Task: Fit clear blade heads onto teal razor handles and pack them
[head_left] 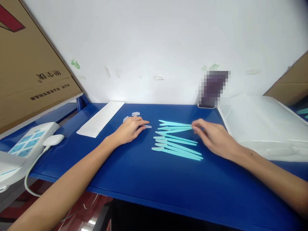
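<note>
Several turquoise eyebrow razors (178,151) lie in a loose row on the blue table, blades to the left and handles to the right. My right hand (214,136) pinches the handle end of the farthest razor (176,123), which lies close to the table. To the left of the blades, my left hand (131,130) has its thumb and fingers closed on a small clear blade cap (148,126). More clear caps (136,113) lie just behind that hand, some partly hidden by it.
A long white packet (101,119) lies at the table's left. Beyond it are a power strip (26,144) with a white plug (54,140) and a cardboard box (36,61). A pixelated dark upright thing (213,88) stands by the wall. White plastic packaging (257,125) covers the right side.
</note>
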Motion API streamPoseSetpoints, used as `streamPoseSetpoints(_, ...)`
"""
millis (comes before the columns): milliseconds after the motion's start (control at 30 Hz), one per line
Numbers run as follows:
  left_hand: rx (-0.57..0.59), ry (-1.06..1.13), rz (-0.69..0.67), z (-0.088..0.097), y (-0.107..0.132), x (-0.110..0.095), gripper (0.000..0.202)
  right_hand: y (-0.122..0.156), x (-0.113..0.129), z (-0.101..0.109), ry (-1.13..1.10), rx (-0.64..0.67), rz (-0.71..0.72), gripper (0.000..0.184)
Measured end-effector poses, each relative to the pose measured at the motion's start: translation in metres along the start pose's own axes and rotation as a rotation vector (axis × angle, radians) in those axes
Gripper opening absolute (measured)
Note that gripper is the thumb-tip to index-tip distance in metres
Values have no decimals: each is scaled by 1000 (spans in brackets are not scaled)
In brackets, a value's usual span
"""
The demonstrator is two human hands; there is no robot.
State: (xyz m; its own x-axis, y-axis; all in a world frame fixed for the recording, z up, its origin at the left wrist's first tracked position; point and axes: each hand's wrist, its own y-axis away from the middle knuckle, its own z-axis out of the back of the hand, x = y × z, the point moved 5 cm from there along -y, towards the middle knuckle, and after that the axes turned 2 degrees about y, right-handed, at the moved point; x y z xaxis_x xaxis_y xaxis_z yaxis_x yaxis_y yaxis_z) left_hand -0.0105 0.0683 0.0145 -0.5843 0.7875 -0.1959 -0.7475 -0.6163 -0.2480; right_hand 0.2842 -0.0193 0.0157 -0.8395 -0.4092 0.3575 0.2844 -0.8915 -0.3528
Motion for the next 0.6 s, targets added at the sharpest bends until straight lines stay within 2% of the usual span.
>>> streamPoseSetpoints(167, 43, 25, 32, -4, 2, 2, 43, 4, 4, -1, -35, 73, 58, 24)
streamPoseSetpoints(267, 31, 47, 47, -2, 2, 4, 36, 6, 8, -2, -62, 111, 79, 24)
streamPoseSetpoints(367, 1, 65, 64, -1, 2, 5, 27, 5, 8, -1, -67, 71, 57, 23)
streamPoseSetpoints(500, -121, 264, 136, 2, -1, 2, 26, 4, 4, 2, 62, -34, 10, 26)
streamPoseSetpoints(600, -242, 511, 251, 4, -3, -1, 35, 4, 2, 1, 69, -36, -29, 27)
